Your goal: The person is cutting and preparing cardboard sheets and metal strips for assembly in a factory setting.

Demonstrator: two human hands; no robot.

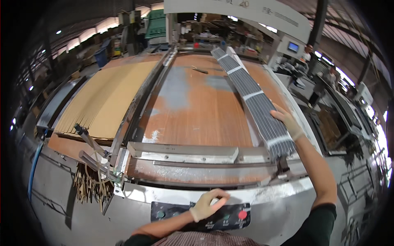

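Right hand (289,123) touches the striped grey bundle (254,102), left hand (206,206) well apart.

Strip bundle (256,103) on tabletop (201,119), right side; sheet stack (111,92) left; control panel (234,220) in front.

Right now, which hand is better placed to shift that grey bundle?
Probably the right hand: its fingers are already at the grey bundle's right edge. The left hand is well away from it, down by the control panel.
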